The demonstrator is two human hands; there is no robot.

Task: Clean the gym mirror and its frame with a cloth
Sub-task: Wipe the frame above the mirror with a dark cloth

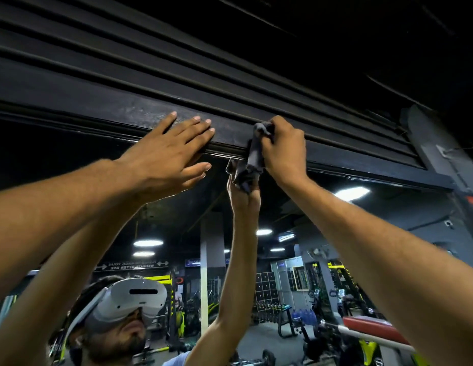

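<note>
Head view: we see both arms raised overhead. The right hand (281,146) has its fingers curled around a dark grey cloth (256,151), bunching it and holding it against the lower edge of the black frame (150,112) that runs along the top of the mirror (322,233). The cloth hangs down from the fist, across the frame's bottom lip and onto the top strip of glass. The left hand (172,151) lies flat with fingers straight and slightly spread, the palm on the frame face just beside the cloth, the thumb reaching below the lip toward the glass. It holds nothing.

Above the frame we note dark horizontal slats (177,48) rising to a black ceiling. In the glass we see the reflection of both arms, the cloth doubled just beneath the real one, and a person wearing a white headset (129,299). Further back in the reflection: round ceiling lights (146,243), a pale pillar (211,260), yellow-and-black gym machines and a red padded bench (372,328).
</note>
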